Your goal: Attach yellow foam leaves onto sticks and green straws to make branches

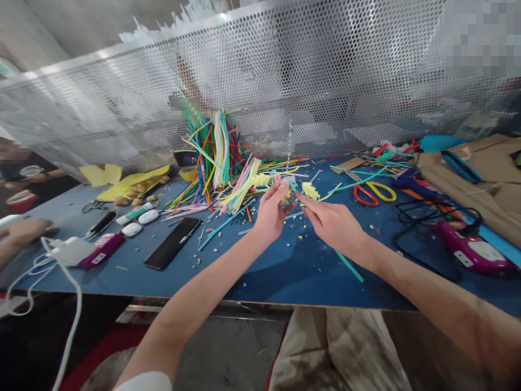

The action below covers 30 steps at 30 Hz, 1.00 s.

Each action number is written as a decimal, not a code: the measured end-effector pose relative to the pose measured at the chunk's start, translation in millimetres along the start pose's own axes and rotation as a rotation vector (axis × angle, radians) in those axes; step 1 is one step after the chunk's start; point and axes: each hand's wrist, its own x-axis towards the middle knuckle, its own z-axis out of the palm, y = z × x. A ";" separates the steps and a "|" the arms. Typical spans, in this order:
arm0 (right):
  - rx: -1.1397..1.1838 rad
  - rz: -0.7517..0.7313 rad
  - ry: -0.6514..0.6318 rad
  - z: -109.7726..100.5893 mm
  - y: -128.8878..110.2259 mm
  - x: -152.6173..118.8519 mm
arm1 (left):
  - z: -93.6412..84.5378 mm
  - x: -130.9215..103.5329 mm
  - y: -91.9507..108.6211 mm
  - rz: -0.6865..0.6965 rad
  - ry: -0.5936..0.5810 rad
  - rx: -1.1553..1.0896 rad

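Seated in beige trousers (345, 347) at a blue table (260, 285). On the near stretch, below the right wrist, a loose teal pipe cleaner (350, 266); rightward, a magenta power strip (474, 248) with a black cable; leftward, a black smartphone (173, 243), then a white charger (73, 251) beside another person's hand (28, 232). Pinching a small pipe-cleaner piece (290, 185) above the tabletop with the left hand (272, 210), thumb and fingertips clamped on it. Meeting it from the other side with the right hand (336, 225), index finger extended; cannot tell whether closed on anything. Just past the right fingertips, a fluffy yellow piece (310, 190); to the right, red-and-yellow-handled scissors (366, 205). Farther, a heap of many-coloured pipe cleaners (222, 149), left of the hands. At the back, a perforated metal screen (317, 70).
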 end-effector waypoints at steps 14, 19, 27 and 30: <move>1.133 0.437 0.109 17.0 23.0 11.8 | -11.5 7.4 14.7 0.189 -0.209 0.138; 0.761 0.254 0.215 -20.0 50.6 18.5 | -19.9 13.7 20.8 0.246 -0.395 0.314; 0.088 -0.028 0.268 -50.8 64.4 19.5 | -18.1 7.0 35.4 0.592 -0.761 1.004; -0.039 -0.095 0.273 -50.0 62.0 18.7 | -19.2 6.8 31.9 0.779 -0.804 1.229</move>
